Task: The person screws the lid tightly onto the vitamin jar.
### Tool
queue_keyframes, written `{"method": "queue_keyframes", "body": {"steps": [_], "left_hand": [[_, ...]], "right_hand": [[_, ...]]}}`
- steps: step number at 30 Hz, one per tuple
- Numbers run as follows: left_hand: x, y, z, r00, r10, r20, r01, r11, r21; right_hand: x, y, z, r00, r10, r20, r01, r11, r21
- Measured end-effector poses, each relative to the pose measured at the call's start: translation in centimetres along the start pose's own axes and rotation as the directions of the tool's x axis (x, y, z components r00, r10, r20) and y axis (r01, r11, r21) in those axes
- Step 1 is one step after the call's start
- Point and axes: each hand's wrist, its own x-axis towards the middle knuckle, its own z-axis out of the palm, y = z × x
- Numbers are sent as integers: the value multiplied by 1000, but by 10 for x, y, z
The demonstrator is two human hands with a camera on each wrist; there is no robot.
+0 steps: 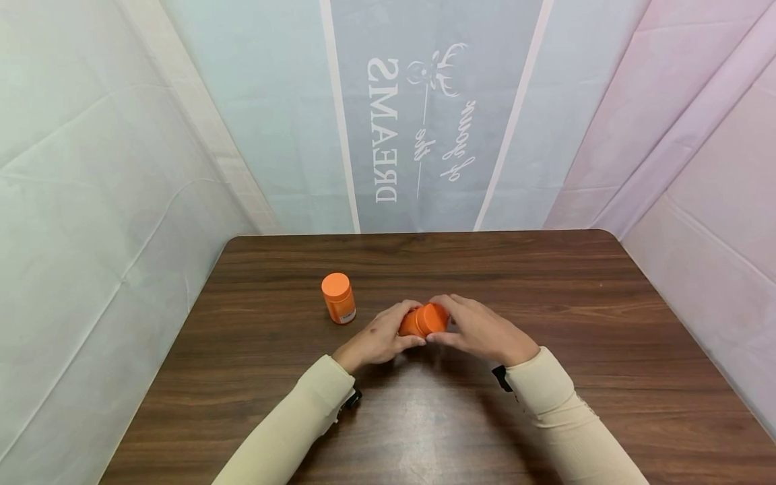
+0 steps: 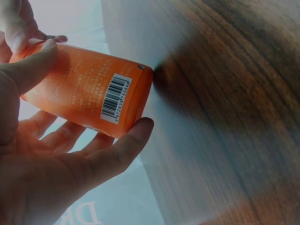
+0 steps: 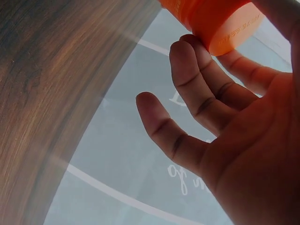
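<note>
My left hand (image 1: 380,337) grips the body of an orange plastic bottle (image 1: 412,325), thumb across one side and fingers along the other. The bottle lies tilted, with its orange screw cap (image 1: 433,318) toward my right hand (image 1: 483,330). In the left wrist view a white barcode label (image 2: 116,98) shows near the bottle's base. The right hand holds the cap between thumb and fingers; in the right wrist view some fingertips touch the cap's side while one finger stands away from it.
A second orange bottle (image 1: 339,300) with an orange cap stands upright to the left of my hands. Both are over a dark wooden table (image 1: 545,283). Behind it hangs a grey-blue cloth (image 1: 424,135) with white lettering, and pale cloths (image 1: 109,202) hang at the sides.
</note>
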Motion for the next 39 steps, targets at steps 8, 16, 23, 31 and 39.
{"method": "queue_keyframes", "body": {"steps": [8,16,23,31,39], "left_hand": [[0,0,1,1000,-7,0,7,1000,-4],[-1,0,2,1000,-5,-7,5,1000,0],[-2,2,3,1000,-8,-5,8,1000,-2],[-3,3,4,1000,-17,0,17,1000,-1],[-3,3,4,1000,-13,1,13,1000,4]], "right_hand": [[-2,1,1,1000,-17,-7,17,998,-63],[-4,4,0,984,-173,-33,167,975,-149],[-5,4,0,982,-187,-32,180,973,-144],[-7,2,0,993,-114,-15,112,986,-125],[-7,2,1,998,-64,-23,61,993,-100]]}}
